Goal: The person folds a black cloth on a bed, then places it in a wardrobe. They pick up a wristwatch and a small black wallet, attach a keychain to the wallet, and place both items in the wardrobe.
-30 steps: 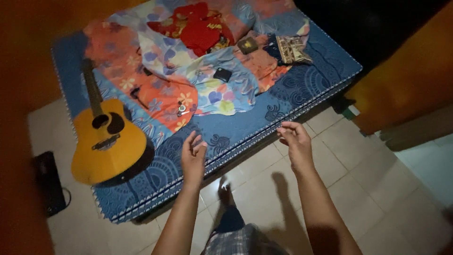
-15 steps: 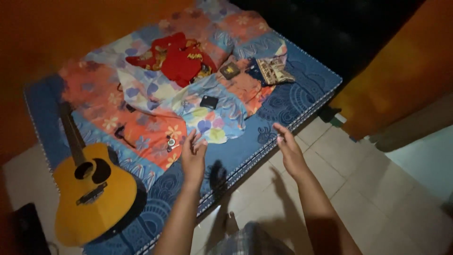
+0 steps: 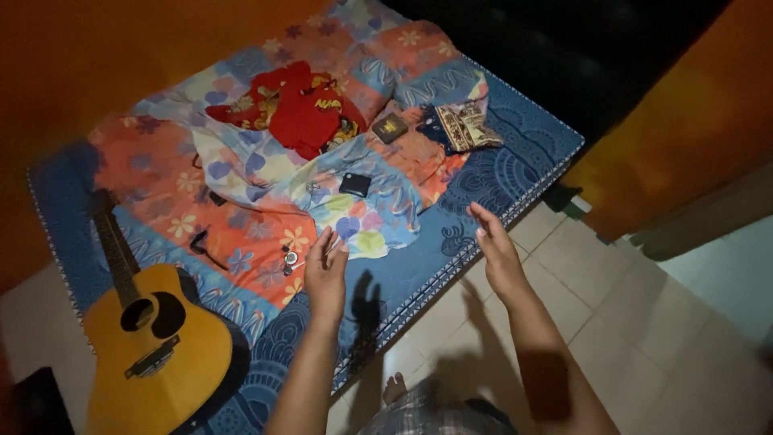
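Guitar (image 3: 153, 346) is lying at 8 o'clock on the bed (image 3: 499, 173). Left hand (image 3: 326, 274) is hovering over the blanket (image 3: 266, 201) edge, fingers loosely spread, holding nothing; keys (image 3: 288, 259) are sitting just at its 10 o'clock. Black wallet (image 3: 354, 184) is lying at 12, red cloth (image 3: 302, 109) beyond it. Right hand (image 3: 495, 250) is hanging over the bed's edge, fingers straight and wide, empty. Judgement: come in low and palm-down, pinch the blanket hem only, staying clear of the keys. No containers showing.
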